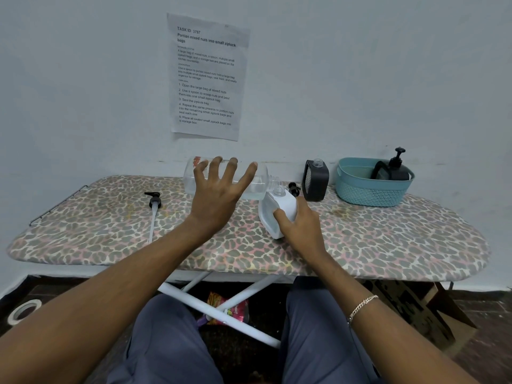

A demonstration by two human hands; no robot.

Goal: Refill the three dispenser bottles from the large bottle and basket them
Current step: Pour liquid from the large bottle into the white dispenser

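The large bottle [256, 184] is clear plastic with a threaded open neck and a scrap of red label at its base. It lies on its side above the far part of the ironing board [388, 239], mouth pointing right and close over the uncapped neck of the white dispenser bottle [285, 202]. The left hand [213, 200] covers its near side with the back of the hand to the camera, the fingers [219, 167] straight and spread wide across the clear wall; the thumb's hold cannot be made out. The white dispenser bottle is squarish and matte, tipped left towards that mouth, its base on the leopard-print cover near the middle of the board. The right hand [302, 225] grips it from the right, thumb curled across the front face. Just behind it lies a black pump head [293, 188], and beside that stands the black dispenser bottle [317, 181], upright and uncapped. Farther right, near the board's back edge, the teal basket [368, 192] holds a second black dispenser bottle [393, 173] with its pump fitted. Well to the left lies a loose pump [154, 202], its white tube running towards the near edge. The board's near strip and rounded right end show only bare cover — likewise the stretch between the pump and the left forearm.
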